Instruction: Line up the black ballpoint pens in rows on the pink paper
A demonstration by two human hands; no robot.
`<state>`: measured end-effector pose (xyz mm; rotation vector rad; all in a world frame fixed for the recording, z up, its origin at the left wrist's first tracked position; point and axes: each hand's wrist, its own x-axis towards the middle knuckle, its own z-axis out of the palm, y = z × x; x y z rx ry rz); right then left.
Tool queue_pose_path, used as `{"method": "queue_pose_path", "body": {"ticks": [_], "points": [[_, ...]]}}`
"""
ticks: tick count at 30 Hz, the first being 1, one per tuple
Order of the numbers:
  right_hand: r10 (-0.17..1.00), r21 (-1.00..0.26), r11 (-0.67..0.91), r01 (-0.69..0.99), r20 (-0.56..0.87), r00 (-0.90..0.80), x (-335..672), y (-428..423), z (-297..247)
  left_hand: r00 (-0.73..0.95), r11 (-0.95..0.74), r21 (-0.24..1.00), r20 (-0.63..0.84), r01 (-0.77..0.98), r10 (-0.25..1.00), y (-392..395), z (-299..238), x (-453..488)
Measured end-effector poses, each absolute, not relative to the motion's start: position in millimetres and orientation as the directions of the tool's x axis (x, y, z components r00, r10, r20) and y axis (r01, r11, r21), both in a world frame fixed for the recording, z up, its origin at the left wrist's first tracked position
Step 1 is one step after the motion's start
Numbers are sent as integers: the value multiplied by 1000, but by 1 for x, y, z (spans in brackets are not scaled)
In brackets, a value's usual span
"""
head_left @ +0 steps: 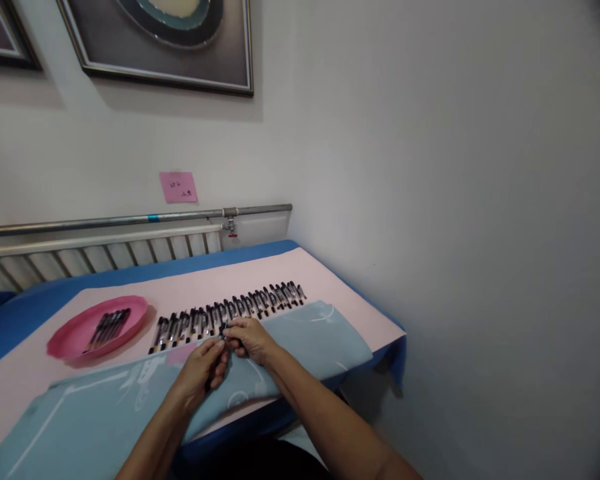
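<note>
Both hands meet over a light blue cloth (105, 413) on the table. My left hand (203, 369) is closed around a dark pen (214, 381) whose lower end pokes out below the fingers. My right hand (250, 339) pinches the pen's upper end, fingers pressed together. Just beyond the hands lies a long row of dark pens (230, 310), side by side on the pink table cover (190, 283). A pink plate (70, 340) at the left holds several more dark pens (110, 327).
The table has a blue cloth (25, 303) under the pink cover and stands in a corner against white walls. A radiator (80, 257) and a metal pipe (130, 219) run behind it. A pink note (179, 187) and framed pictures (165, 47) hang above.
</note>
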<state>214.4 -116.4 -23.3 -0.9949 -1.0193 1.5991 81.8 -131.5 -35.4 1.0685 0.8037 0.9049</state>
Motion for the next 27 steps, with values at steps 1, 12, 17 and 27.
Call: {"method": "queue_pose_path", "body": {"ticks": [1, 12, 17, 27], "points": [[968, -939, -193, -285, -134, -214, 214, -117, -23, 417, 211, 955, -109, -207, 902, -132, -36, 81], [949, -943, -209, -260, -131, -288, 215, -116, -22, 409, 190, 968, -109, -164, 906, -130, -33, 77], [955, -944, -205, -258, -135, -264, 214, -118, -20, 425, 181, 973, -104, -145, 899, -133, -30, 78], [984, -894, -164, -417, -177, -8, 227, -109, -13, 527, 178, 984, -165, 26, 834, -117, -10, 63]]}}
